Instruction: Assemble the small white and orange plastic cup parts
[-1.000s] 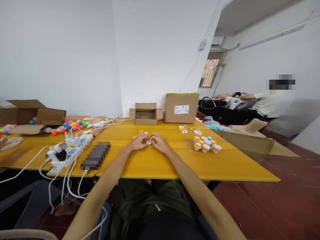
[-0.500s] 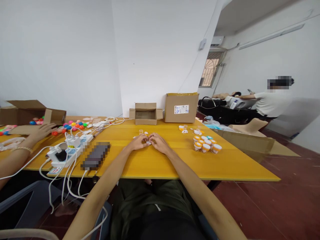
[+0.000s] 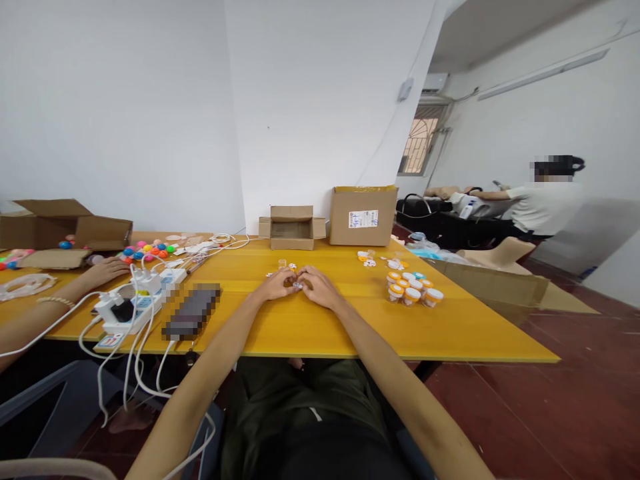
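My left hand [image 3: 277, 285] and my right hand [image 3: 319, 287] meet over the middle of the table. Their curled fingertips pinch a small clear and whitish piece [image 3: 298, 287] between them; its exact kind is too small to make out. Just behind my fingers stands a small clear plastic cup [image 3: 283, 263], with small white pieces [image 3: 270, 274] lying by it. To the right is a cluster of clear jars [image 3: 411, 293] with orange, white and teal lids. Farther back lie more small white pieces [image 3: 369, 263] beside an orange ring or lid [image 3: 361, 257].
An open carton [image 3: 291, 230] and a closed carton [image 3: 363, 217] stand at the wall. On the left are a power strip [image 3: 145, 303] with cables, a dark phone [image 3: 192, 312], coloured balls [image 3: 150, 251] and a co-worker's hand [image 3: 106, 270]. Another person [image 3: 545, 203] sits at the far right.
My hands stay in nearly the same place, still pinching the small piece. The co-worker's hand at the left has moved right and lower, away from the open box.
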The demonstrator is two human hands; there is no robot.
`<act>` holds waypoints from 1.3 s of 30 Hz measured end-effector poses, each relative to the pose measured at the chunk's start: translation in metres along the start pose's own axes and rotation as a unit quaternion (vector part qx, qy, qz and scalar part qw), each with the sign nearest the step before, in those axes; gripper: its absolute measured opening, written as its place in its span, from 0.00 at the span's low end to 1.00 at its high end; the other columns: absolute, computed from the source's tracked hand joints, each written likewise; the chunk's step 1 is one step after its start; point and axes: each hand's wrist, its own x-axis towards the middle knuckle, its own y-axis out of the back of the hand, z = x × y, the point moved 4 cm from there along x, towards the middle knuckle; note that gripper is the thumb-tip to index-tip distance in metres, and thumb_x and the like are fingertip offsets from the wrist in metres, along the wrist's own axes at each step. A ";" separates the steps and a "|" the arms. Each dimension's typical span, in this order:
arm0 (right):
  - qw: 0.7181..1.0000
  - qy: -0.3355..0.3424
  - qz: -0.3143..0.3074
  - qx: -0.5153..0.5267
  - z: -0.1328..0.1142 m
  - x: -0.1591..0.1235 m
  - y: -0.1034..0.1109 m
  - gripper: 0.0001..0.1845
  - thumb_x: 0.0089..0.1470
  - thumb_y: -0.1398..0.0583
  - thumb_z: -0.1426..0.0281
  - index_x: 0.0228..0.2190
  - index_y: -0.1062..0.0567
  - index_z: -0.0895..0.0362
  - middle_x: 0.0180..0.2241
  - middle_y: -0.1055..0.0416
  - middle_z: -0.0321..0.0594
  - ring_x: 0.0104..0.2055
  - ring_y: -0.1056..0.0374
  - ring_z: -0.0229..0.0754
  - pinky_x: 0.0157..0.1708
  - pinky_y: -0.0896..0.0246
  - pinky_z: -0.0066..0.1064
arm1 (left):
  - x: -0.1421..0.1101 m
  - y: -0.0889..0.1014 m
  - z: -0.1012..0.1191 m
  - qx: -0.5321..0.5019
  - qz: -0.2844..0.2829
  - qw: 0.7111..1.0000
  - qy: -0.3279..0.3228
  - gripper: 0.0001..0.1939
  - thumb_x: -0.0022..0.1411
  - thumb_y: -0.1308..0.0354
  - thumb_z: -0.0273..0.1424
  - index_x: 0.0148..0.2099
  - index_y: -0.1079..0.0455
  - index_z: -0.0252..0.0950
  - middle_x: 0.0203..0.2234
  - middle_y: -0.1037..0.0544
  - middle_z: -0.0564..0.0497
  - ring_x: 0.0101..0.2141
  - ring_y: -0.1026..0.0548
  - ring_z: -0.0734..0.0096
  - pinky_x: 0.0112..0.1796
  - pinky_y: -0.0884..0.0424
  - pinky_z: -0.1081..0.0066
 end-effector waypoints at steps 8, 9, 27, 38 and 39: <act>1.000 0.015 0.006 0.003 0.002 -0.001 -0.001 0.15 0.48 0.43 0.82 0.32 0.23 0.52 0.43 0.27 0.40 0.46 0.32 0.44 0.48 0.36 0.37 | 0.000 -0.001 0.000 0.010 0.003 1.000 -0.005 0.12 0.62 0.43 0.41 0.36 0.29 0.37 0.31 0.28 0.51 0.35 0.31 0.67 0.40 0.32 0.68; 1.000 0.016 0.007 0.002 0.003 -0.001 -0.002 0.15 0.48 0.43 0.82 0.32 0.23 0.52 0.43 0.27 0.40 0.46 0.32 0.44 0.49 0.36 0.37 | 0.000 -0.001 0.000 0.010 0.003 1.000 -0.006 0.12 0.62 0.43 0.41 0.37 0.29 0.37 0.31 0.28 0.51 0.35 0.30 0.67 0.40 0.32 0.69; 1.000 -0.011 0.012 -0.002 0.004 -0.001 -0.001 0.15 0.48 0.43 0.82 0.32 0.24 0.52 0.42 0.28 0.40 0.46 0.32 0.44 0.48 0.36 0.37 | 0.000 0.000 0.001 0.023 0.007 1.000 -0.014 0.10 0.62 0.43 0.39 0.36 0.31 0.37 0.31 0.29 0.51 0.35 0.31 0.67 0.40 0.32 0.69; 0.999 -0.039 0.027 0.006 0.011 0.001 -0.007 0.07 0.55 0.41 0.76 0.29 0.25 0.52 0.42 0.29 0.41 0.46 0.32 0.44 0.47 0.36 0.37 | -0.001 -0.001 0.000 0.017 0.011 1.000 -0.014 0.09 0.61 0.43 0.39 0.37 0.29 0.38 0.32 0.27 0.51 0.35 0.29 0.67 0.39 0.31 0.68; 0.999 -0.038 0.027 0.009 0.012 0.001 -0.007 0.07 0.55 0.40 0.76 0.29 0.25 0.52 0.43 0.29 0.41 0.46 0.32 0.44 0.47 0.36 0.37 | -0.001 -0.001 0.000 0.017 0.011 1.000 -0.015 0.09 0.61 0.43 0.39 0.37 0.29 0.38 0.33 0.27 0.51 0.35 0.29 0.67 0.39 0.31 0.68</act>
